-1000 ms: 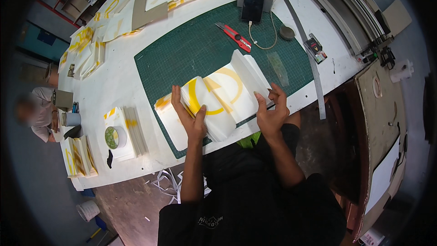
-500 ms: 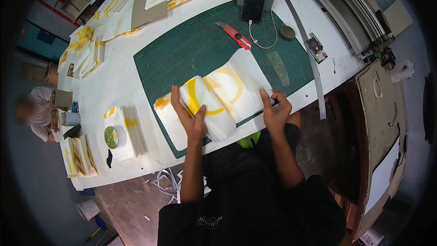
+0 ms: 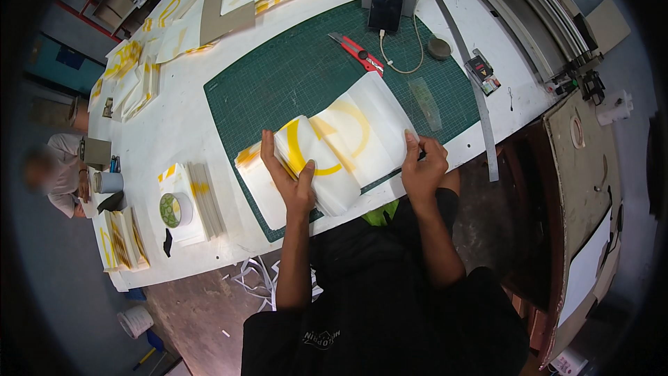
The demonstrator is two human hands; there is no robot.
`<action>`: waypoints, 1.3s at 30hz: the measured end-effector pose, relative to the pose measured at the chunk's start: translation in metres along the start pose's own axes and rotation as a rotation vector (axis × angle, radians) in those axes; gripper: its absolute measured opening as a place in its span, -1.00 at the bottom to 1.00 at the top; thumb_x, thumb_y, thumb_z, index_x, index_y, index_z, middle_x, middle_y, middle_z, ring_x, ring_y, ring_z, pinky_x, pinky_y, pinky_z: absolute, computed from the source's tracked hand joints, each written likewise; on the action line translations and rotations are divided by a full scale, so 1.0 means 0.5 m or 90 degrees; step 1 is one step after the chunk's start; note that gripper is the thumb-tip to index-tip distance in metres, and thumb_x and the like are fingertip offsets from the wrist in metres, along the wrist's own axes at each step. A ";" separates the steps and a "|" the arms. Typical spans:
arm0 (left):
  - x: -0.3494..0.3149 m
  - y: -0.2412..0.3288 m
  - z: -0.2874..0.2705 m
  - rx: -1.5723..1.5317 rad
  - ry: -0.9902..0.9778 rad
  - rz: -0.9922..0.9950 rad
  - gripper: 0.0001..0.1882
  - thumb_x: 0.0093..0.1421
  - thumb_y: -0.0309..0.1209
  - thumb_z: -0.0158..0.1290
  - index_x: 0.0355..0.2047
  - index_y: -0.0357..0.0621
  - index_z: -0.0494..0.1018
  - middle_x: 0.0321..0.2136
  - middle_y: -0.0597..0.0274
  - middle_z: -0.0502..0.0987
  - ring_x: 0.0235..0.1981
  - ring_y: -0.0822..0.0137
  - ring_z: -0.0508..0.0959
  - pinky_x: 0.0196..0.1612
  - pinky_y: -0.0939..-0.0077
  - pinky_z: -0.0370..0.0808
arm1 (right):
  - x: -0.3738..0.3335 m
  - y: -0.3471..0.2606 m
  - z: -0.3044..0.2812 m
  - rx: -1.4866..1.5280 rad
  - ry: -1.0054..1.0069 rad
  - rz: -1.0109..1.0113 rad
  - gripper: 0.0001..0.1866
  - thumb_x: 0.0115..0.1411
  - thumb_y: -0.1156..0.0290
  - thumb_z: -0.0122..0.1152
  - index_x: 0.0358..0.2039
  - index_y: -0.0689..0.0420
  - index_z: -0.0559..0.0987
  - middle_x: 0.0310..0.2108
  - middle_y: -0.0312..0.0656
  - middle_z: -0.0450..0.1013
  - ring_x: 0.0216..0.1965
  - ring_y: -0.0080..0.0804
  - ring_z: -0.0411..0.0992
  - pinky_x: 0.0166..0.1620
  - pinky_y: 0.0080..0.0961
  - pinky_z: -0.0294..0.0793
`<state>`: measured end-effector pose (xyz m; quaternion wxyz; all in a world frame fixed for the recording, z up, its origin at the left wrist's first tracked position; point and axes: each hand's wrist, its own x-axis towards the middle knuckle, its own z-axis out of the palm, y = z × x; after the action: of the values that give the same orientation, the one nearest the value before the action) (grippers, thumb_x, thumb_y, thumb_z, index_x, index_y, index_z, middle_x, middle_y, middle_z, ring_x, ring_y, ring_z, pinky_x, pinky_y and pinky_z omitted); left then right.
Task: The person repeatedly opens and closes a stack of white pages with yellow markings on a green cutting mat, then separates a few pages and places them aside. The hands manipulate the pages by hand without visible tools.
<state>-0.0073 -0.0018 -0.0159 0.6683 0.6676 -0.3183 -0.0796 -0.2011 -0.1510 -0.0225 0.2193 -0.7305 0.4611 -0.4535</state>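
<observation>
Sheets of white paper (image 3: 383,117) with a pale yellow printed curve lie partly unfolded over the near part of the green cutting mat (image 3: 278,73). My left hand (image 3: 296,188) holds their folded left portion, thumb on top and the long fingers extended along the left side. At the right edge, my right hand (image 3: 423,170) pinches the paper between thumb and fingers. More folded white and yellow sheets (image 3: 261,181) lie under and left of my left hand. Beyond the paper rests a red utility knife (image 3: 362,54), with a clear plastic piece (image 3: 426,104) to the right.
A steel ruler (image 3: 483,115) runs along the right of the mat. A phone (image 3: 387,1) on a cable stands at the back. Left are folded paper stacks (image 3: 202,202), a tape roll (image 3: 175,209) and a grey cardboard piece (image 3: 226,26). Another person (image 3: 64,170) sits far left.
My right hand has shifted its hold on the paper, its thumb moving slightly right and up. The sheet's right edge has lifted a little. My left hand stays in place.
</observation>
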 end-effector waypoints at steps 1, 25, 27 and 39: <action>0.000 0.000 0.001 -0.003 0.000 0.000 0.04 -0.05 -0.47 0.13 0.48 -0.28 0.00 0.49 -0.17 -0.03 0.52 -0.09 -0.03 0.53 0.02 -0.14 | 0.002 -0.003 -0.004 -0.053 -0.010 -0.056 -0.83 0.25 0.41 0.40 -0.20 0.21 0.69 -0.27 -0.07 0.64 -0.21 -0.20 0.55 0.05 -0.16 0.39; -0.001 0.019 -0.006 0.057 -0.002 0.034 -0.80 0.02 -0.49 0.20 -0.32 -0.12 0.73 0.52 -0.19 -0.11 0.53 -0.20 -0.08 0.50 -0.03 -0.10 | -0.048 -0.146 0.018 0.266 -0.239 -0.104 -0.51 0.08 0.47 0.49 0.00 0.25 0.51 -0.04 0.08 0.51 0.02 0.12 0.48 0.10 -0.06 0.47; -0.002 0.014 -0.008 0.075 -0.002 0.045 -0.82 0.05 -0.45 0.22 -0.31 -0.10 0.73 0.52 -0.20 -0.10 0.53 -0.21 -0.08 0.50 -0.06 -0.11 | -0.048 -0.187 0.000 0.338 -0.281 -0.168 -0.49 0.07 0.51 0.50 0.02 0.28 0.50 -0.04 0.13 0.50 0.03 0.15 0.49 0.09 -0.08 0.51; -0.001 0.008 -0.008 0.117 0.002 0.065 -0.83 0.10 -0.34 0.28 -0.36 -0.18 0.67 0.49 -0.28 -0.04 0.51 -0.27 -0.03 0.48 -0.15 -0.12 | -0.081 -0.180 0.015 0.251 -0.186 -0.234 -0.69 0.15 0.61 0.38 -0.07 0.34 0.59 -0.13 0.12 0.61 -0.08 0.09 0.62 0.03 -0.17 0.61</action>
<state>-0.0069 0.0022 -0.0116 0.6080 0.7092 -0.3566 -0.0146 -0.1583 -0.0735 0.0216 0.3348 -0.8027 0.1877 -0.4564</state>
